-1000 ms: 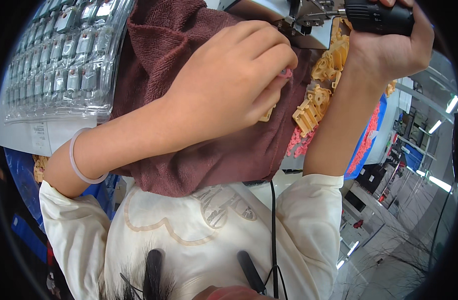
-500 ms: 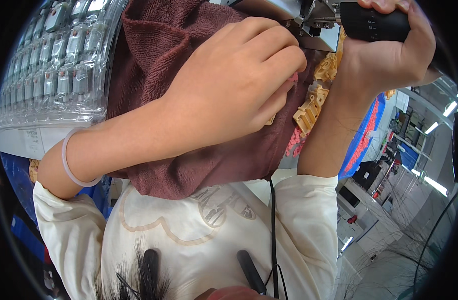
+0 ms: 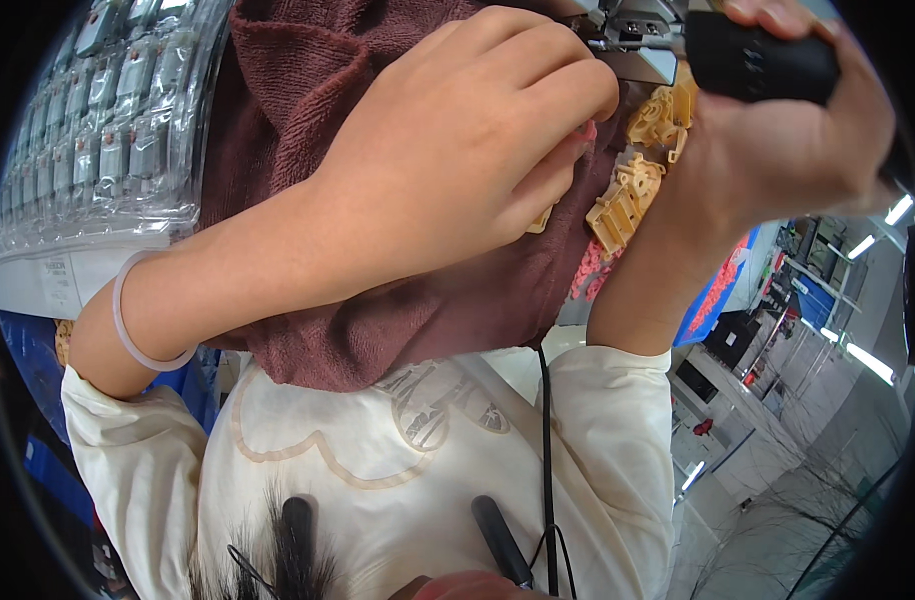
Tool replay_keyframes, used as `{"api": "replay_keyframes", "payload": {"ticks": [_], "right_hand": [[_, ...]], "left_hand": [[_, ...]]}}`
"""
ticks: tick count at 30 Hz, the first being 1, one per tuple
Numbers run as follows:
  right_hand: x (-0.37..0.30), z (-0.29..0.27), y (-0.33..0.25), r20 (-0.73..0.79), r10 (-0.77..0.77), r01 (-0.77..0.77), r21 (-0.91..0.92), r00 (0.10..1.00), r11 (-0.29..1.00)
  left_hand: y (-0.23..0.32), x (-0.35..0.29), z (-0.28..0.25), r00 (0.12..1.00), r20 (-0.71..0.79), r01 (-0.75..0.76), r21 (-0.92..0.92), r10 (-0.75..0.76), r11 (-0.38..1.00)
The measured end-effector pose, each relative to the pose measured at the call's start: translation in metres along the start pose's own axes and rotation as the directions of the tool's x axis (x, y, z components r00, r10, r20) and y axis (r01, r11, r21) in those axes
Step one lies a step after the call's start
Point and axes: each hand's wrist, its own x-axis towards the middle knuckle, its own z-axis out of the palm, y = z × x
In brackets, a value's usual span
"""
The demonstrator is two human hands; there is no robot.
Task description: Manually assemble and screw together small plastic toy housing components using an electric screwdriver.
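My right hand is wrapped round a black electric screwdriver at the upper right, slightly smeared by motion. Its thin metal shaft points left, next to a shiny metal fixture at the top edge. Over the dark red towel, my left hand is closed with curled fingers. A yellow plastic part peeks out below those fingers, and a bit of pink shows at the fingertips. The rest of what it grips is hidden.
Loose yellow plastic parts and pink pieces lie between my forearms. A clear tray of several grey parts stands at the left. On the right is a blue bin with pink pieces. A black cable hangs down my front.
My right hand and the screwdriver have shifted a little right and down, away from the metal fixture, and more of the shaft shows. My left hand keeps its grip, nearly still.
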Motion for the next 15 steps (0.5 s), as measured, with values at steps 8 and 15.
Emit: {"api": "replay_keyframes", "payload": {"ticks": [8,15], "right_hand": [[-0.018,-0.022,-0.038,-0.019,0.184,-0.18,0.135,0.983,0.974],[-0.028,-0.023,-0.043,0.104,0.275,-0.287,0.127,0.956,0.95]], "left_hand": [[0.001,0.0,-0.001,1.0,0.002,0.014,-0.039,-0.013,0.999],[0.005,0.003,0.002,1.0,0.017,0.02,-0.052,-0.019,0.998]]}}
